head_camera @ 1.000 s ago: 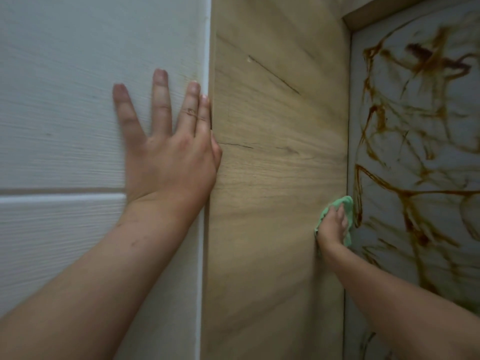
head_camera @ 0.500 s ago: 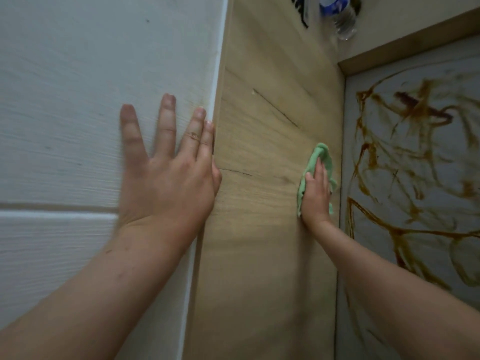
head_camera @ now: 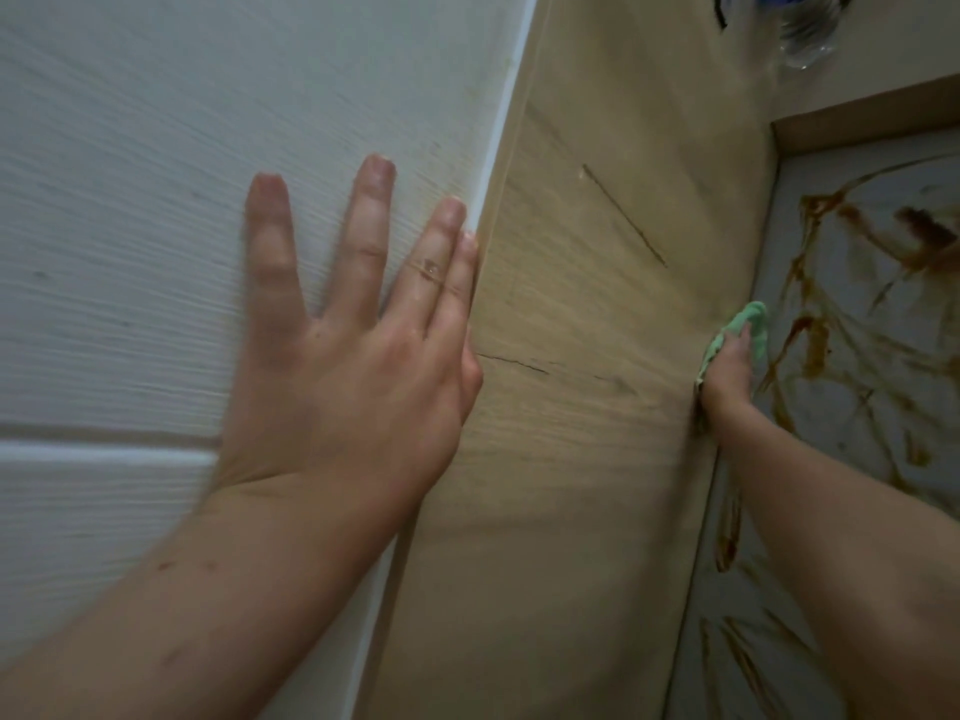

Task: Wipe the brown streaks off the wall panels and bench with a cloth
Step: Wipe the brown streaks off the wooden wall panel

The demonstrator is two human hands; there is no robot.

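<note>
Cloth (head_camera: pixel 756 324): green, bunched under the right hand (head_camera: pixel 727 379) at the seam where the wood panel (head_camera: pixel 571 459) meets the grey panel (head_camera: pixel 857 407); its top edge shows past the fingertips.
Right hand: reaches in from the lower right, with fingers laid fairly straight over the cloth and pressing it against the wood panel's far edge; the thumb is hidden.
Left hand (head_camera: pixel 343 387): lies flat on the white panel (head_camera: pixel 130 226), fingers spread wide and holding nothing; the little finger runs along the trim (head_camera: pixel 498 142).
White panel: fills the left of the view, finely ribbed, crossed by one horizontal groove (head_camera: pixel 104 439) level with the left wrist.
Trim: a narrow white strip between the white panel and the wood panel, running top to bottom.
Wood panel: pale, centre of view, with a thin dark diagonal line (head_camera: pixel 623 215) in its upper part and a short dark crack (head_camera: pixel 511 362) just beside the left hand.
Streaks (head_camera: pixel 813 350): brown loops and smears cover the grey panel just right of the cloth, with more streaks lower down beside the right forearm.
Grey panel: far right, capped by a brown border (head_camera: pixel 857 116).
Bottle (head_camera: pixel 805 39): clear plastic, blurred, cut off by the top edge.
</note>
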